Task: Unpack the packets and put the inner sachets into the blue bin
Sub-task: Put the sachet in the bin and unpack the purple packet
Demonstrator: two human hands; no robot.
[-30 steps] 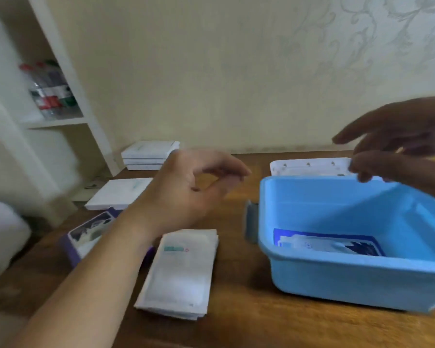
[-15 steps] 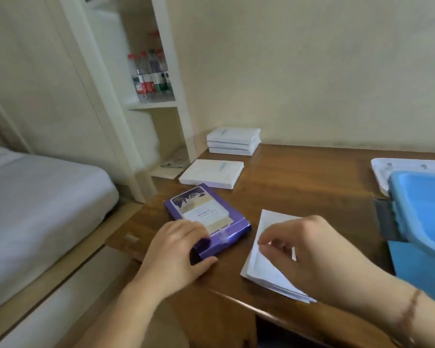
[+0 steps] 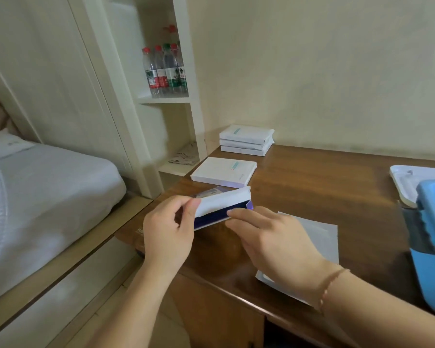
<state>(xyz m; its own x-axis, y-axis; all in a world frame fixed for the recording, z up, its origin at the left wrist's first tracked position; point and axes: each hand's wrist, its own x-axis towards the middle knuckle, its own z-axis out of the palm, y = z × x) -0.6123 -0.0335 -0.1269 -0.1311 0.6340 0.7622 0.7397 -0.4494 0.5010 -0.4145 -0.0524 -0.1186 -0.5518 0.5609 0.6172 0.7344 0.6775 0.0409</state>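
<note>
Since half a second ago the purple packet (image 3: 220, 209) has come up off the desk (image 3: 312, 197) and now sits tilted between both hands, near the desk's front-left corner. Left hand (image 3: 167, 229) has its grip closed on the packet's left end, thumb and forefinger pinching the white flap or sachet edge that shows along the top. Right hand (image 3: 269, 237) steadies the right side: fingers lie along the lower edge, lightly curled, so I read that grip as holding the packet too, though the thumb is hidden. Step in hand, I judge: opening the packet to draw the sachets out. To do it well, I'd keep the right hand clamping the dark sleeve and pull the white part straight along its length, not upward, so nothing tears or spills. Blue bin (image 3: 432, 237) is well apart, at the right frame edge; the loose white sachets (image 3: 317, 237) lie flat just under and beyond my right wrist. Unopened white packets (image 3: 224, 172) wait further back.
</note>
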